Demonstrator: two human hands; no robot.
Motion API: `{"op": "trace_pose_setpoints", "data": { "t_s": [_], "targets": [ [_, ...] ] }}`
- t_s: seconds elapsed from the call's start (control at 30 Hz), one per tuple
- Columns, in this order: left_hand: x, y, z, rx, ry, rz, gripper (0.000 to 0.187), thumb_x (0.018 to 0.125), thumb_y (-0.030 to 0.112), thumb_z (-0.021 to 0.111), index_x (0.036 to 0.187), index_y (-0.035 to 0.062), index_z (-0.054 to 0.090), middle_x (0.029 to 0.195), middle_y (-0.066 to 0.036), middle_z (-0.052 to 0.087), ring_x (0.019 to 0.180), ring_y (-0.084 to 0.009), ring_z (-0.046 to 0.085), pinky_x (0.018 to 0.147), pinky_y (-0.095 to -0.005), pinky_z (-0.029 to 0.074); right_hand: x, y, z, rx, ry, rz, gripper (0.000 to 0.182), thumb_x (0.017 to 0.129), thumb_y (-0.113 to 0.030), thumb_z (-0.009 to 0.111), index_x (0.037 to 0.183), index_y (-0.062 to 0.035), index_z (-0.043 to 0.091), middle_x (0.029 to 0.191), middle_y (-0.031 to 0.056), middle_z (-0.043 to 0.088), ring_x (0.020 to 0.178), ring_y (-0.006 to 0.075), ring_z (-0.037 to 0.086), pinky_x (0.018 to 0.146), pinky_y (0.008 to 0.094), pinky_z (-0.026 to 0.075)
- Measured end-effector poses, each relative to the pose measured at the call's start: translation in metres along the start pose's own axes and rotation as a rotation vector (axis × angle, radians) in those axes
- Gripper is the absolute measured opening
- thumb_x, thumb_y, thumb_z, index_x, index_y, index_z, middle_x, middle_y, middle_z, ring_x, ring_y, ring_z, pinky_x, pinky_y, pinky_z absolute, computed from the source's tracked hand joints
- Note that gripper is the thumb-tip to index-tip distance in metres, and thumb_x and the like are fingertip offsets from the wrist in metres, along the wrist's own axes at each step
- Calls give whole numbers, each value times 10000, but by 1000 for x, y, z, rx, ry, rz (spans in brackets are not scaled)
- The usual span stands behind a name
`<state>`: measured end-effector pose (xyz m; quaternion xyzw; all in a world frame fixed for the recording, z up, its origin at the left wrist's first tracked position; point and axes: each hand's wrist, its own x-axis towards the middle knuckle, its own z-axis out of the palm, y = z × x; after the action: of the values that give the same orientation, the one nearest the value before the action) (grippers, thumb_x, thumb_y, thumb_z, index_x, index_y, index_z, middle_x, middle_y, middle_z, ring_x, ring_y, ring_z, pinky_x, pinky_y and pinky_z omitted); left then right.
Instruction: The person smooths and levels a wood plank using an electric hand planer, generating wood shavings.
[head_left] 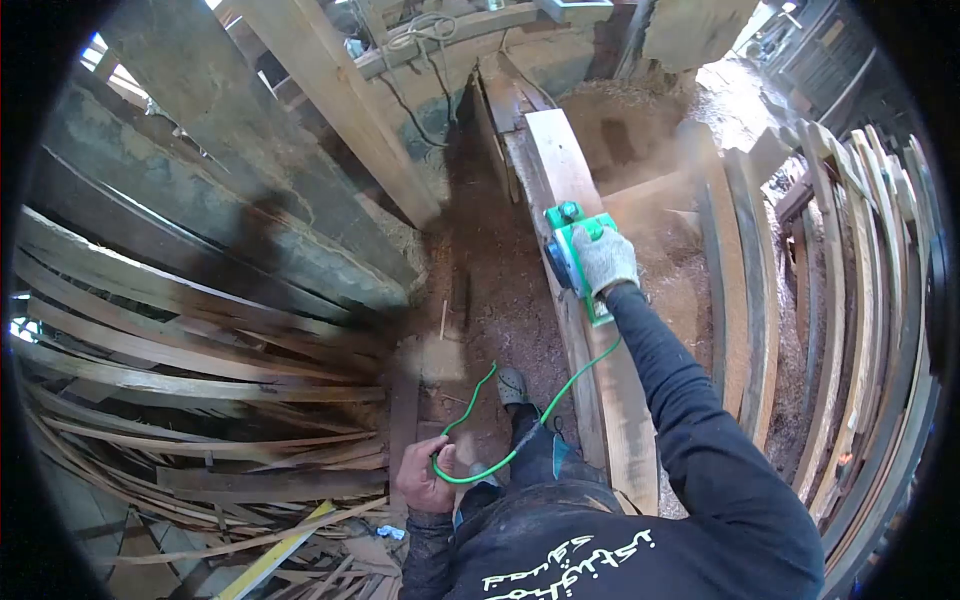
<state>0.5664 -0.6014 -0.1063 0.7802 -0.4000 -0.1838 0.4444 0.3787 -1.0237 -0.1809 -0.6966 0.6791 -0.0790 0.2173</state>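
Observation:
A green electric planer (578,255) rests on a long, pale wooden plank (622,400) running away from my body. My right hand (607,260), in a grey-white knitted glove, is closed around the planer's handle. A bright green power cord (556,400) leaves the planer's rear and loops down to my left side. Bare, my left hand (425,475) is low on the left with its fingers curled around the cord. Beyond the planer, the plank's far part (560,145) looks lighter. The planer's underside is hidden.
Stacked boards (200,375) fill the left, beside a leaning post (350,110). More upright planks (760,280) stand at right. Shavings and sawdust cover the floor (515,300). Rope (425,40) hangs at the back. Scrap wood (330,560) lies lower left.

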Motion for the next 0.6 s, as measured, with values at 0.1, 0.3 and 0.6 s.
{"op": "trace_pose_setpoints", "data": {
  "t_s": [0.1, 0.3, 0.6],
  "targets": [
    [7, 7, 8, 35, -39, -20, 197, 952, 115, 854, 1129, 44, 804, 1042, -139, 775, 937, -298, 759, 838, -393, 601, 58, -28, -2, 138, 39, -85, 606, 1044, -609, 572, 1124, -57, 809, 1165, 292, 774, 1128, 495, 741, 983, 559, 590],
    [8, 6, 17, 66, -146, -71, 194, 911, 61, 854, 1102, 76, 827, 1016, -126, 757, 948, -311, 748, 833, -406, 585, 204, -42, 27, -89, 16, -173, 817, 1046, -753, 412, 1195, -62, 823, 1246, 297, 749, 1232, 483, 705, 1078, 545, 529],
    [7, -30, -35, 94, -6, -19, 147, 1016, 147, 773, 1115, 43, 806, 1072, -135, 776, 1020, -294, 745, 919, -405, 590, 50, -16, 1, 48, 22, -96, 599, 1088, -533, 467, 1083, -54, 827, 1142, 269, 786, 1105, 482, 754, 972, 544, 584]
  ]
}}
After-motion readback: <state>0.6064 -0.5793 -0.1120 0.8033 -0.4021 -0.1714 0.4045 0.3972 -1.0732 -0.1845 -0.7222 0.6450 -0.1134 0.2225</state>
